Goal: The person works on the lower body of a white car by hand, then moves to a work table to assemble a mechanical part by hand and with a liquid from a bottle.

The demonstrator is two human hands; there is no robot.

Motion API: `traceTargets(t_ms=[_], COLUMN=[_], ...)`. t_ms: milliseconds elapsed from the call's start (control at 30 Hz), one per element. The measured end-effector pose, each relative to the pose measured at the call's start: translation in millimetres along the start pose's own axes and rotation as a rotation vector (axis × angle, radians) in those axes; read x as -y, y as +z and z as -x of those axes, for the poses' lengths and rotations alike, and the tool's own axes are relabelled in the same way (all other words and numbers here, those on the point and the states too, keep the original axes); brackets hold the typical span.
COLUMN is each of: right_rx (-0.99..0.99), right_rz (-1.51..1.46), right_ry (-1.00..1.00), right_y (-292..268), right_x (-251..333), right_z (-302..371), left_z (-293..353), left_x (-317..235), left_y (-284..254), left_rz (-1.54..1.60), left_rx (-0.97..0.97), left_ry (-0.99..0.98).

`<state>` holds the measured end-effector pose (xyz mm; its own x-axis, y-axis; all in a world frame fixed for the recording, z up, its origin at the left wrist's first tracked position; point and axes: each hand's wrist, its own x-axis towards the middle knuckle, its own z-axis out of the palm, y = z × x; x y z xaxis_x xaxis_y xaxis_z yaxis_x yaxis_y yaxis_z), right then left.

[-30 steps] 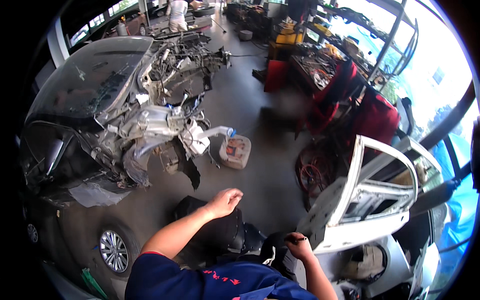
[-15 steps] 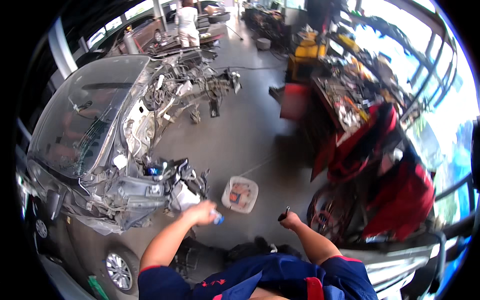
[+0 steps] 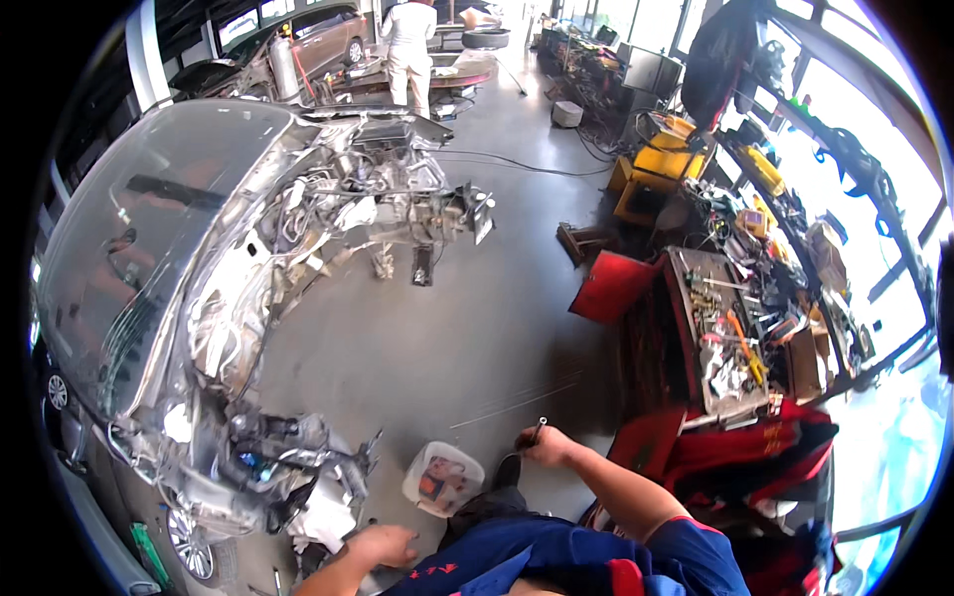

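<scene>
My right hand [image 3: 550, 447] is closed around a small dark hand tool [image 3: 541, 425] with a round metal end that points up past the fingers. My left hand [image 3: 384, 545] is low, beside the torn-down front of the car [image 3: 268, 447]; its fingers are curled and I cannot make out anything in them. White crumpled material [image 3: 323, 512] hangs on the car parts just above it. Between my hands, on the floor, stands a whitish plastic tub [image 3: 418, 469] with reddish and dark items in it.
The stripped engine bay [image 3: 348, 189] lies to the left, under the windshield [image 3: 139, 238]. On the right, a cluttered workbench [image 3: 730, 328] holds tools, with a red panel [image 3: 611, 286] jutting out and red-and-dark clothing [image 3: 755, 452] near it. A person in white [image 3: 408, 50] stands far back.
The view has moved forward toward the bench and tub. My left hand has dropped lower and the blue item at its fingers no longer shows. My right hand keeps the tool.
</scene>
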<state>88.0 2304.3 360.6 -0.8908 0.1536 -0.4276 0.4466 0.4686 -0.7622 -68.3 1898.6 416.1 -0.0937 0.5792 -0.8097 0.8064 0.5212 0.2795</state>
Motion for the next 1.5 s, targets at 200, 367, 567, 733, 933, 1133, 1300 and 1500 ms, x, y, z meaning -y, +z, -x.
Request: traceTargets(t_ms=[200, 367, 567, 733, 933, 1133, 1300, 1500], right_rx=[-0.053, -0.232, -0.321, -0.42, -0.53, -0.55, -0.707, -0.684], right_rz=[0.059, -0.227, -0.374, -0.636, -0.441, -0.347, -0.313, -0.28], right_ry=[0.035, 0.144, 0.221, 0.137, -0.097, 0.003, 0.34, 0.506], right_y=[-156.2, -281.9, -375.4, -517.6, -758.8, -959.8, -1063.3, -1218.8], right_x=[-29.3, -56.6, -153.7, -141.7, -48.6, -104.9, -212.4, -278.0], right_z=[-45.4, -98.5, -214.5, -324.7, -414.6, -602.2, -672.6, -767.6], left_z=[-117.4, -152.4, -288.5, -447.1, -551.8, -732.5, -842.4, -928.2], left_x=[-18.3, -5.8, -80.8, -92.0, -54.6, 12.7, 24.7, 46.6], left_y=[-162.6, -387.6, -709.3, -865.2, -1010.4, -1143.4, -1351.2, -1638.2], left_rz=[-0.02, -0.096, -0.4, -0.347, -0.383, -0.366, -0.427, -0.336], left_rx=[-0.269, -0.096, -0.802, -0.605, -0.147, -0.005, -0.092, -0.188], left_ry=[0.123, -0.002, 0.297, 0.477, 0.219, 0.222, 0.163, 0.169])
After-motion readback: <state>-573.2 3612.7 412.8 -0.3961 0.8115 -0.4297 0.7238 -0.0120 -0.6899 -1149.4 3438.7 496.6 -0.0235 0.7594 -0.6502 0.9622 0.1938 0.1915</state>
